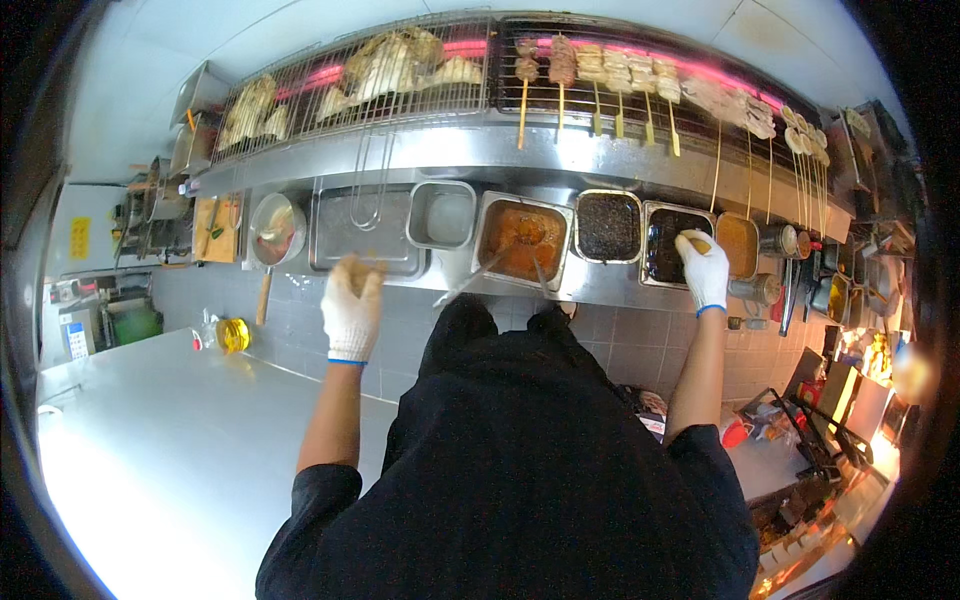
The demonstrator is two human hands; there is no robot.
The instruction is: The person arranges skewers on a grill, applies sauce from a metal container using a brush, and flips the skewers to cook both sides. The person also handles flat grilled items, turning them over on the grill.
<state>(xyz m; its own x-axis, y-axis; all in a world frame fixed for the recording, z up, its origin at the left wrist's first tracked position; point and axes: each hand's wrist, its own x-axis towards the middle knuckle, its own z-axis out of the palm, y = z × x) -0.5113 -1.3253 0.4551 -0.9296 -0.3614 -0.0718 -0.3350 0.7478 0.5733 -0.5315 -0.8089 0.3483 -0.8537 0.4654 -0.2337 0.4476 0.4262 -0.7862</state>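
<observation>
My left hand (351,311), in a white knit glove with a blue cuff, is raised at the near edge of a shallow metal tray (364,217). It is blurred, and a tan patch shows at its fingertips; whether it grips anything is unclear. My right hand (706,274), gloved the same way, hovers over the right side of a metal pan of dark sauce (664,240). Its fingers are curled, with a small brownish patch (701,246) at the tips; I cannot tell if this is a held thing or a stain.
Skewers of meat (641,75) and larger pale pieces (394,67) lie on wire grills above glowing red heat. Tongs (480,276) rest in a pan of reddish-brown sauce (517,225). A wooden-handled pan (277,232) sits left; a bottle of yellow liquid (232,335) stands on the counter (165,420).
</observation>
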